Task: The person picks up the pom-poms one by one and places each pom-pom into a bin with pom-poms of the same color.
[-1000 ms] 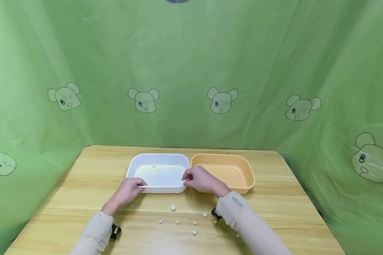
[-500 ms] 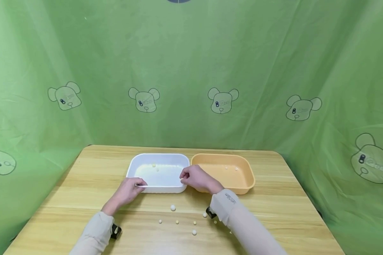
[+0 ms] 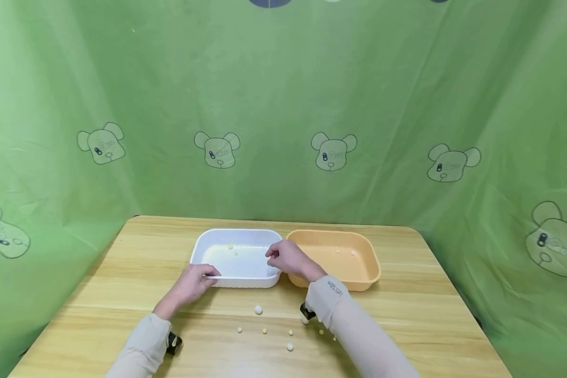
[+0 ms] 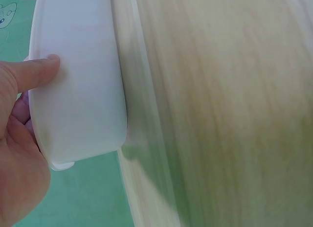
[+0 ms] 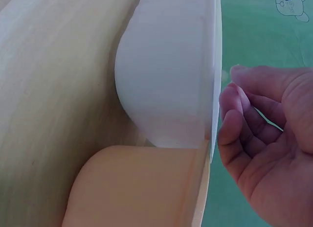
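The white tray (image 3: pixel 245 283) stands on the wooden table (image 3: pixel 420 304) and serves as the reference for all positions below. The left hand (image 3: pixel 190 283) grips the near wall of the white tray toward its left end: the thumb lies against the outer face, and the other fingers pass over the rim to the inner side. The grip is closed around the rim.

The right hand (image 3: pixel 290 258) is above the right end of the white tray. Its fingers are curled inward, with a narrow gap between thumb tip and index fingertip. A pale spot (image 5: pixel 225 76) appears beside these fingertips in the right wrist view; it is blurred, so whether the hand has hold of a ball cannot be told.

Two small pale balls (image 3: pixel 230 247) lie inside the white tray, toward its far side. The orange tray (image 3: pixel 340 270) is positioned immediately to the right of the white tray and contains two small white balls (image 3: pixel 337 251).

In front of the white tray, loose balls are scattered on the table: a larger white ball (image 3: pixel 258 310) nearest to it, another white ball (image 3: pixel 290 347) farther out, and a small white ball (image 3: pixel 239 330) and yellow balls (image 3: pixel 264 331) between these two in depth. The right wrist camera (image 3: pixel 307 311) partly covers one further ball (image 3: pixel 304 321). A green curtain (image 3: pixel 274 79) printed with bear heads (image 3: pixel 333 155) hangs behind the white tray.
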Demonstrator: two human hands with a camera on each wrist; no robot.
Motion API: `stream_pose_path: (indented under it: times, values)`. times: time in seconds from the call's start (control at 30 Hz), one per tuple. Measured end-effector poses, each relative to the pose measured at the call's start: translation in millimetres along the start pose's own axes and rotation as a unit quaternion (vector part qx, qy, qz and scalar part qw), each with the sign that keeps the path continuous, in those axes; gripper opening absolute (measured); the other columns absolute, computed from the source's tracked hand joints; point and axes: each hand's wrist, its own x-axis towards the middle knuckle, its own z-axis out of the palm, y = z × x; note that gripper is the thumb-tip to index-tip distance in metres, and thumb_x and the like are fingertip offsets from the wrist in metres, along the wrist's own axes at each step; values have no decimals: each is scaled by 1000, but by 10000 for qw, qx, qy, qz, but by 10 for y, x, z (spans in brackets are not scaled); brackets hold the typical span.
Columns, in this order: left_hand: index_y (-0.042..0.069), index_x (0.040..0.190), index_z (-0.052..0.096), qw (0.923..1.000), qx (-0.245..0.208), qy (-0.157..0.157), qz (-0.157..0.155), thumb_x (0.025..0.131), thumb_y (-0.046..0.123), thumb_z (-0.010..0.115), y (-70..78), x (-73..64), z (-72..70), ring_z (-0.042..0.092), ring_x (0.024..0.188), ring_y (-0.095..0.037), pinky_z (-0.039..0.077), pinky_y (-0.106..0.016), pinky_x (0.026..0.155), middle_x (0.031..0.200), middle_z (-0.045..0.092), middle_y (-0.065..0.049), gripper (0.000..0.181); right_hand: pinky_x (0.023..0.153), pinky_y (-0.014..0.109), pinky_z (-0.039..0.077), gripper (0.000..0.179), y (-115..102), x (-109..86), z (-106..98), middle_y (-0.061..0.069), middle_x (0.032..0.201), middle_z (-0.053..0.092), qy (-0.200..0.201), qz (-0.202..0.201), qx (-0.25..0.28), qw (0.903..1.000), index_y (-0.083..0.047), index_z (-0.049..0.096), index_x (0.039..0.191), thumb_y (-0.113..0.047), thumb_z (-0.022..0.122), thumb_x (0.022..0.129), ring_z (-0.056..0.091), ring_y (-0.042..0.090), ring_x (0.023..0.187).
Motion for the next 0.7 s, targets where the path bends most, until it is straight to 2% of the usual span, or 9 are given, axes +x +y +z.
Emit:
stream_pose_path:
  times: [0.1,0.27,0.47,0.7]
  values:
    - [12,87,71,10000,-27,-9,4,81,0,69,-2,1,9,65,84,-16,54,-35,79,88,70,3,14,64,21,48,19,-10,-11,-23,-1,79,62,4,31,-152,9999,1,69,100,-5,64,83,53,10,72]
    - [13,86,71,10000,17,39,15,80,0,70,-7,9,16,65,83,-16,54,-33,78,87,70,3,14,67,23,49,19,-69,-109,-149,-2,78,63,17,-136,-281,9995,2,69,100,-6,64,83,55,10,73]
    - [13,86,71,10000,-17,57,14,80,0,70,4,8,18,65,82,-16,54,-32,76,86,70,3,14,69,24,50,15,-79,-373,-331,-3,78,63,-24,-466,-293,9985,1,69,96,-3,64,83,57,9,72]
    - [13,86,71,9999,-36,22,-107,81,0,70,11,-5,23,65,82,-15,54,-32,77,86,69,4,14,69,25,51,10,46,-713,-525,-8,79,63,-128,-718,-404,9965,-7,70,92,-7,64,85,57,5,74]
